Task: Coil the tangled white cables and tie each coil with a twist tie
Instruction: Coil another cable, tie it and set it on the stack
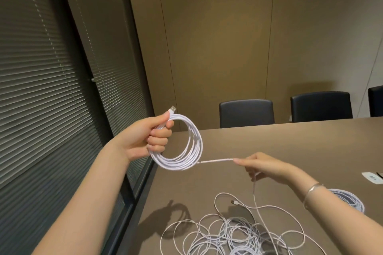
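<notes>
Coil: the round bundle of white braided cable (182, 151) hung in the air above the near-left corner of the long brown table (290, 147), its metal plug end sticking up past your thumb.
Feed strand: one taut white length (215, 160) ran from the coil's lower edge across to your other hand, then dropped to the table.
Tangle: the loose heap of white cable loops (238, 232) lay on the table below and to the right of the coil.
Risk, snag: if you pulled the strand hard, I judge the heap could cinch into a knot, since the loops crossed one another.
Risk, slip: the turns could spring apart if your grip eased, because nothing bound them yet; no twist tie was visible.
Left hand (149, 136): your fingers were curled tight round the coil's left side, thumb on top.
Right hand (263, 165): you pinched the strand at your fingertips, just right of the coil, the other fingers loosely curled.
Finished coil: a second white wound bundle (350, 198) sat on the table, right of the heap, partly behind your wrist.
</notes>
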`<state>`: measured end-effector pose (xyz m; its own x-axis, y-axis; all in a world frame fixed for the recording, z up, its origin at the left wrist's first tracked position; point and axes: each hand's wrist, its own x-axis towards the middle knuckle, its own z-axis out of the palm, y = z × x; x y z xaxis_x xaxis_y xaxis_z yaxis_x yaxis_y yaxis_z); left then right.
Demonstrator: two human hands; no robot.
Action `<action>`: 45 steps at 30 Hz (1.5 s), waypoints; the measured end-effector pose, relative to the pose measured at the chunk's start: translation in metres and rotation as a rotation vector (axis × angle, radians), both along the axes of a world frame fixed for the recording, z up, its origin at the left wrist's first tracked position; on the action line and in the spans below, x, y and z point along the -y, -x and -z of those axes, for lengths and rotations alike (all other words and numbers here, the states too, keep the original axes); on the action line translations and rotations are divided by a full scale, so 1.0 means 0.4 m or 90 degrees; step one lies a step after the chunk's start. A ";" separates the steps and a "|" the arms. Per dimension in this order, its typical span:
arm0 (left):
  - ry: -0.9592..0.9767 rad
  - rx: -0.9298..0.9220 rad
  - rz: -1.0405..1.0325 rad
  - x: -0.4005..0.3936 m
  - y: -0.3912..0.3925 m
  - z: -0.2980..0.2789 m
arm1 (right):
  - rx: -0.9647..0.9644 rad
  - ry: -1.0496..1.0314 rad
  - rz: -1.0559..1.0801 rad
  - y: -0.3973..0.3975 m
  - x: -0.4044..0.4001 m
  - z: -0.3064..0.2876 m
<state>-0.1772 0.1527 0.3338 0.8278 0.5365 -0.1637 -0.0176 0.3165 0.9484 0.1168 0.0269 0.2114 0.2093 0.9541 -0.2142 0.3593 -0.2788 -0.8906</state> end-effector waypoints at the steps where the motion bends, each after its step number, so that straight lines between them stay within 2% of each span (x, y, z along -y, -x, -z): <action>1: -0.031 -0.024 -0.002 0.003 -0.001 0.002 | 0.033 -0.013 0.033 -0.003 -0.002 -0.015; 5: -0.210 -0.144 -0.030 0.020 -0.025 0.013 | 0.028 -0.081 0.165 0.026 -0.028 -0.082; 8: -0.302 -0.192 -0.075 0.032 -0.059 0.032 | -0.094 -0.146 0.263 0.082 -0.048 -0.138; 11: -0.343 -0.196 -0.124 0.044 -0.095 0.056 | -0.266 -0.222 0.252 0.155 -0.045 -0.192; 13: -0.327 -0.172 -0.157 0.053 -0.118 0.071 | -0.294 -0.275 0.204 0.203 -0.034 -0.214; 16: -0.283 -0.096 -0.185 0.071 -0.148 0.083 | -0.232 -0.360 0.126 0.270 -0.021 -0.217; 19: -0.244 -0.033 -0.225 0.097 -0.176 0.087 | -0.175 -0.434 0.110 0.314 -0.018 -0.197; 22: -0.207 -0.003 -0.228 0.110 -0.197 0.092 | -0.144 -0.484 0.163 0.338 -0.024 -0.179; 26: -0.210 0.057 -0.239 0.114 -0.204 0.101 | 0.077 -0.520 0.271 0.344 -0.035 -0.164; 28: -0.184 0.081 -0.257 0.111 -0.205 0.100 | 0.084 -0.538 0.239 0.344 -0.031 -0.158; 30: -0.115 0.116 -0.257 0.107 -0.201 0.088 | 0.011 -0.547 0.171 0.348 -0.021 -0.142; 33: -0.019 0.205 -0.248 0.090 -0.192 0.056 | -0.127 -0.502 0.132 0.354 -0.007 -0.107; 38: 0.083 0.333 -0.227 0.043 -0.153 0.008 | -0.248 -0.350 -0.003 0.315 -0.002 -0.064; 42: 0.155 0.407 -0.186 0.016 -0.112 -0.010 | -0.236 -0.202 -0.154 0.245 0.002 -0.015; 45: 0.177 0.393 -0.145 0.015 -0.086 -0.023 | -0.190 -0.086 -0.218 0.200 0.003 0.029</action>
